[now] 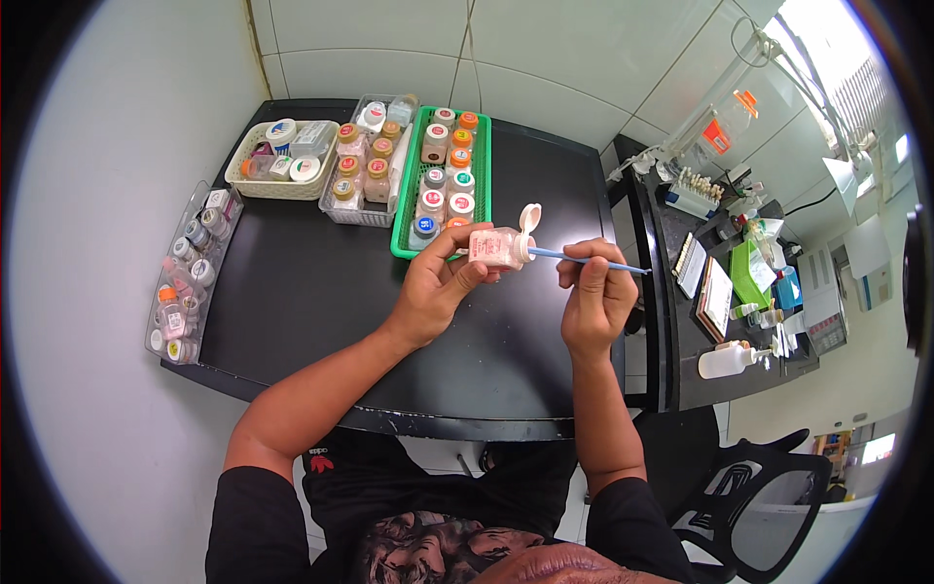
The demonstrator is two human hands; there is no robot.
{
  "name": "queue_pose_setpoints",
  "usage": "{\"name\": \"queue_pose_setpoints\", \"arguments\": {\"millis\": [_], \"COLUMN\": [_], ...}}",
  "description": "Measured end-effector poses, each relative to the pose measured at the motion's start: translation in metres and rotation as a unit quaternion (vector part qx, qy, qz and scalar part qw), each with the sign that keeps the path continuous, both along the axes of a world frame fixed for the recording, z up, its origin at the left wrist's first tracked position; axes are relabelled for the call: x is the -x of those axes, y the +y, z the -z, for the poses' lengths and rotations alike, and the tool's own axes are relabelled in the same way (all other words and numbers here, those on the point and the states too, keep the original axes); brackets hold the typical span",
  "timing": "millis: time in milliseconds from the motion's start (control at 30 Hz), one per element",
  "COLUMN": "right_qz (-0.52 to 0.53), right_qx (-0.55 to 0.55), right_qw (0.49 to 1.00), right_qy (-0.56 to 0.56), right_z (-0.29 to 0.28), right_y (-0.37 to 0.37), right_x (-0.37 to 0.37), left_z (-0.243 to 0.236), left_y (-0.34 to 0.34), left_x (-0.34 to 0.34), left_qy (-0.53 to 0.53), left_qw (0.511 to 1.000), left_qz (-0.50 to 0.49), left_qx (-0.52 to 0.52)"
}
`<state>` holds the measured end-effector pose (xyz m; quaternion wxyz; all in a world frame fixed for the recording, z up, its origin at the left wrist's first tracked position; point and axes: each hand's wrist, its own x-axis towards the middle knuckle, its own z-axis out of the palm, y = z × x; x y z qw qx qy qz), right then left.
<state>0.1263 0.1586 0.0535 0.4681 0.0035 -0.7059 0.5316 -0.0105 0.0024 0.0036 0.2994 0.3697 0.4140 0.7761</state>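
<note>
Tilted on its side above the black table (389, 277), a small clear bottle of pink powder (494, 249) is held by my left hand (436, 282). Its white flip cap (528, 218) stands up, and its mouth faces right. A thin blue stick (574, 256) is pinched in the fingers of my right hand (595, 297). The stick's left end reaches the bottle's mouth; whether it goes inside I cannot make out. Just behind my left hand is a green basket (400, 219) with several small capped bottles.
A clear tray (365, 216) with gold-capped bottles and a cream basket (263, 191) of jars stand at the back left. Another bottle tray (156, 316) lines the left edge. To the right, a side counter (696, 389) carries a white pump bottle (725, 360) and a green box (749, 273); below is an office chair (759, 506).
</note>
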Motion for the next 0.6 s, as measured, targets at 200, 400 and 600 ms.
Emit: {"name": "queue_pose_setpoints", "arguments": {"millis": [200,400,600], "right_qz": [0.008,-0.010,-0.015], "right_qx": [-0.013,-0.029,0.012], "right_qw": [1.000,0.998,0.999], "right_qy": [0.023,-0.050,-0.035], "right_z": [0.0007,-0.0008,0.0005], "right_y": [-0.0001,-0.0042,-0.0011], "right_x": [0.0013,0.0001,-0.0006], "left_z": [-0.0004,0.0011,0.0016], "left_y": [0.0004,0.0005,0.0003], "left_x": [-0.0002,-0.0006,0.0005], "left_qy": [-0.002,-0.003,-0.003], "left_qw": [1.000,1.000,1.000], "left_qz": [0.002,0.011,0.015], "left_qx": [-0.011,-0.024,-0.025]}}
